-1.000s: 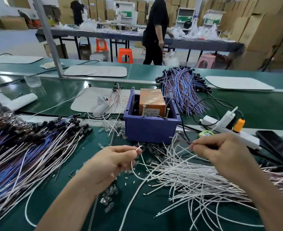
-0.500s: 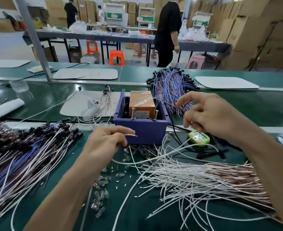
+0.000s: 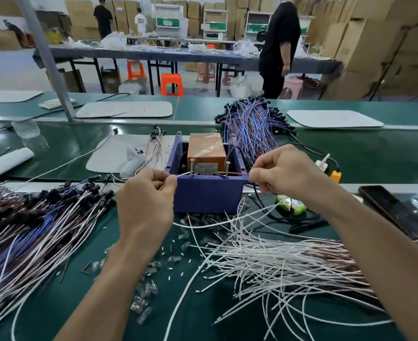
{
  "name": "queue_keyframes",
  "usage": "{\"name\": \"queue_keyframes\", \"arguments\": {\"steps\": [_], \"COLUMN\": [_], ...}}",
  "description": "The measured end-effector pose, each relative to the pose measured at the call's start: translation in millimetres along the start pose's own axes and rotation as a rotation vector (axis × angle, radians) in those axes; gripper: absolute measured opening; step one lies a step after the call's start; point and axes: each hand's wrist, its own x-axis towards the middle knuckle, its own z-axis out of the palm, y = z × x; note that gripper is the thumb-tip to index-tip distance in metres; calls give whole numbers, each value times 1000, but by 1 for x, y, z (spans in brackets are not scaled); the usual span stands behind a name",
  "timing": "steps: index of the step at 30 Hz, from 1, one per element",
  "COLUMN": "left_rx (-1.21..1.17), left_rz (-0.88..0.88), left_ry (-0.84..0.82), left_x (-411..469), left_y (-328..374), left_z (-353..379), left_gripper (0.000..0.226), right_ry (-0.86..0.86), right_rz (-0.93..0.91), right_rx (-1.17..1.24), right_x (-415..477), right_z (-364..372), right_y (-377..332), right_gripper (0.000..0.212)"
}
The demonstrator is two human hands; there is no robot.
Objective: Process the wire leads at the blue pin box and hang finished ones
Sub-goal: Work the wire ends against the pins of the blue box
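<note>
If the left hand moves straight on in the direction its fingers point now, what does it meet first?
Probably the blue pin box, near its left front corner; the left hand, pinching the wire lead, is close to it. Depth is unclear.

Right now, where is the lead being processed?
In the head view, centre: the lead is stretched along the front edge of the blue pin box, by its two pins, pinched between the left hand and right hand.

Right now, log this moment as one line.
left hand: pinches wire lead | right hand: pinches its other end | wire lead: taut across pins of blue pin box | hung: not yet
</note>
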Motion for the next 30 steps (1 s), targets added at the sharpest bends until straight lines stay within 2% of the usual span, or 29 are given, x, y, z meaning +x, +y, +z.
{"name": "queue_keyframes", "arguments": {"steps": [8,15,30], "left_rx": [-11,-78,-83], "left_rz": [17,12,10], "left_ry": [87,84,75], "left_x": [-4,-2,-2], "left_y": [-3,-5,-9], "left_z": [13,16,17], "left_gripper": [34,33,25], "right_ry": [46,22,109], "right_rz": [-7,-24,-14], "right_rx": [1,92,-3], "right_x": [-3,-8,-9], "right_z": [0,-3,3], "right_y": [6,8,11], "right_gripper": [18,24,25]}}
